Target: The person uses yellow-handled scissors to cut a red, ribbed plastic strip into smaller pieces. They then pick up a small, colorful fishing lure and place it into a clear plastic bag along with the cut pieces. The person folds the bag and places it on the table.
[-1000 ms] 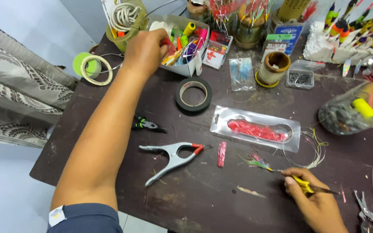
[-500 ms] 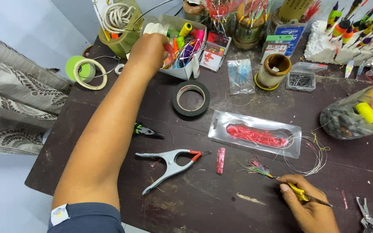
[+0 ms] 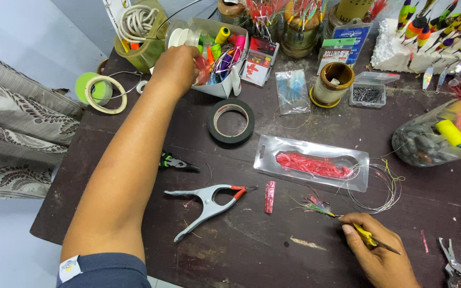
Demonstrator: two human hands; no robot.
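My left hand [image 3: 177,66] reaches far across the dark table into a white box of coloured thread spools [image 3: 221,49]; its fingers are among the spools and I cannot see whether they grip one. My right hand [image 3: 377,253] rests at the near right edge, closed on a thin yellow-handled tool [image 3: 368,238]. Just left of that tool's tip lies a small feathered lure [image 3: 315,205], joined to a coil of thin line [image 3: 375,184]. A clear blister pack with red material [image 3: 312,163] sits beyond it.
A roll of black tape [image 3: 231,120], a grey spring clamp with red tips [image 3: 205,202], a small red packet [image 3: 269,196], green-handled pliers [image 3: 174,162], yellow-green tape rolls [image 3: 100,92], a thread spool [image 3: 333,83], a hook box [image 3: 367,94], floats [image 3: 433,26], a jar of rope [image 3: 140,29], pliers [image 3: 453,264].
My left hand has stayed in the spool box, shifting slightly among the spools. My right hand keeps its hold on the yellow tool; the view has shifted a little.
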